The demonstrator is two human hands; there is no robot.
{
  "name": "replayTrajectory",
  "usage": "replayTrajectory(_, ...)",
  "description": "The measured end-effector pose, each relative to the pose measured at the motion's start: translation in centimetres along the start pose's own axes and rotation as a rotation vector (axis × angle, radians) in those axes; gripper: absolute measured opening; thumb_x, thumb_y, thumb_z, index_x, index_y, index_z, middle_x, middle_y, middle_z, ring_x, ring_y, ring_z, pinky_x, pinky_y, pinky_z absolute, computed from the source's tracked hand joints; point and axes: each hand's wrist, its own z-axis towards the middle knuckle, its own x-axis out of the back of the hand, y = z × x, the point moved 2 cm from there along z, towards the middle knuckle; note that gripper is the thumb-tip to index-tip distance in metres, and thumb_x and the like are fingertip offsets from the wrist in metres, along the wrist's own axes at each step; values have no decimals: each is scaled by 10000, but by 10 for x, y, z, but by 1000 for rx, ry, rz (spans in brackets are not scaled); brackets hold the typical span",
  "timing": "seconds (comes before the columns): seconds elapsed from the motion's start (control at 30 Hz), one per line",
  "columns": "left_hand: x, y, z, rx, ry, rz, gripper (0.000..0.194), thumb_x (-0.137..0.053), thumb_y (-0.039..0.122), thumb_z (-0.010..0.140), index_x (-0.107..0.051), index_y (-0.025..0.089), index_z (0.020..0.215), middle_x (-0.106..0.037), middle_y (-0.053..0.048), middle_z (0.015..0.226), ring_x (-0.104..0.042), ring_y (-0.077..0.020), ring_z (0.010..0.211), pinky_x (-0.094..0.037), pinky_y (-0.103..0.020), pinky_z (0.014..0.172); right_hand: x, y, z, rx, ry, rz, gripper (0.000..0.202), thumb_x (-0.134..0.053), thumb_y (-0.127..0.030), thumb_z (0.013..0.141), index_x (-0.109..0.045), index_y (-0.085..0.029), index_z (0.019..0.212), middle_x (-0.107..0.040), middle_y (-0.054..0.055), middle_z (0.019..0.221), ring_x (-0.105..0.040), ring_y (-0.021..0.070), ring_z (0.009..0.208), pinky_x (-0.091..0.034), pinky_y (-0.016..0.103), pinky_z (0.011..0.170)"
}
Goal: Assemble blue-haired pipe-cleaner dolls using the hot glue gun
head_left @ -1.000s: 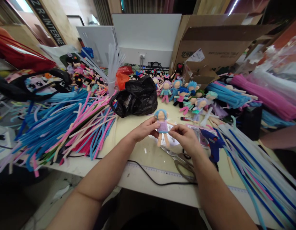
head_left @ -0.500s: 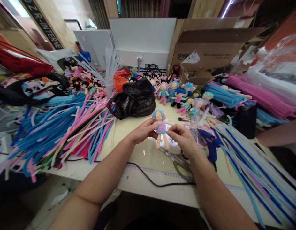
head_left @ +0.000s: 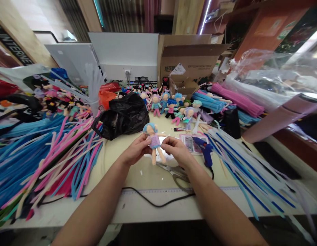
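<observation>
A small doll (head_left: 154, 140) of fuzzy pipe cleaners, with blue hair, a lilac top with a blue hem and peach legs, is held upright with a slight tilt above the table. My left hand (head_left: 137, 149) is closed on its side, thumb across the body. With thumb and forefinger pinched, my right hand (head_left: 176, 151) grips the doll's other side near the blue hem; the exact spot is partly hidden. Beneath my right wrist lie scissors (head_left: 179, 176). To the right, a blue glue gun (head_left: 205, 150) rests by a pink-edged card (head_left: 190, 142).
Loose pipe cleaners (head_left: 68, 153) pile at the left, with more (head_left: 240, 160) at the right. Behind stand several finished dolls (head_left: 171, 108), a black plastic bag (head_left: 127, 114) and a cardboard box (head_left: 189, 58). A black cable (head_left: 158, 205) crosses the front; a pink bottle (head_left: 278, 119) stands right.
The view has swung to the right, so everything sits further left, and the pink bottle shows more fully. The doll leans slightly more, still between both hands.
</observation>
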Motion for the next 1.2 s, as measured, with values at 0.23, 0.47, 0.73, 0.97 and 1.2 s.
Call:
replayTrajectory(0.23,-2,2,-1,4,45,10,295,-683,340,781,-605,174,1012,-645,-16,829,-635,-127,650,-540,-252,595,1,1,-1,-18,-23,50,258,-728,-409,677,-584,-194,676,-485,-58,576,-394,84,535,-289,236,521)
replayTrajectory(0.47,-1,2,1,6,82,52,284,-704,359,759,-611,150,930,-653,-21,786,-644,-141,646,-550,-277,616,-2,-3,-1,-20,-3,33,258,-726,-412,651,-586,-197,664,-479,-58,568,-390,86,532,-296,232,510)
replayTrajectory(0.73,-2,3,-1,26,68,55,376,-710,361,760,-637,150,1064,-668,-40,842,-661,-147,684,-551,-279,648,-1,-3,-2,-11,31,21,259,-743,-397,630,-589,-189,639,-505,-59,571,-396,84,537,-294,245,525)
replayTrajectory(0.97,0,1,-1,43,119,8,411,-770,355,692,-641,159,1030,-659,-25,826,-646,-136,699,-542,-284,691,-1,0,-2,-33,41,18,268,-746,-414,637,-604,-189,666,-508,-56,571,-389,86,532,-296,250,525)
replayTrajectory(1.2,2,-2,0,35,118,-42,364,-780,325,681,-651,171,985,-649,-12,819,-625,-122,701,-512,-270,696,-3,0,-2,-36,45,34,277,-754,-412,633,-594,-188,672,-527,-45,609,-416,90,547,-324,248,531)
